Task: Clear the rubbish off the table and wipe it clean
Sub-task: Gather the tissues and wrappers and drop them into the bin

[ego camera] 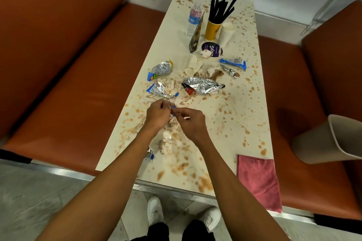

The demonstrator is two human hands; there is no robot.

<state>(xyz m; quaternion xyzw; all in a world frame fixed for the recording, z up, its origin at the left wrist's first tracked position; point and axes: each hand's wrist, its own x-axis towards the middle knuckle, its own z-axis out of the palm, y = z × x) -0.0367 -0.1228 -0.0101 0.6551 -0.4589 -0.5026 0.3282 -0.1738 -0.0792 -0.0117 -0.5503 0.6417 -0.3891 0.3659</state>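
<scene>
A long cream table (241, 115) is spattered with brown stains and strewn with rubbish. My left hand (156, 116) and my right hand (191, 121) meet over the near middle, both pinching a small blue and silver wrapper (172, 111). Crumpled stained tissues (166, 143) lie under and around my hands. Further out lie foil wrappers: a silver and red one (203, 85), a blue one (158, 90), a yellow-edged one (161, 68) and a blue bar wrapper (233, 62). A small foil scrap (149, 153) rests near the left edge. A pink cloth (257, 180) hangs over the near right corner.
At the far end stand a water bottle (194, 19), a yellow cup of black straws (213, 29), white cups (226, 34), a dark pouch (195, 37) and a purple lid (212, 50). A beige bin (329, 141) sits on the right orange bench (305, 178). Another bench (64, 76) runs left.
</scene>
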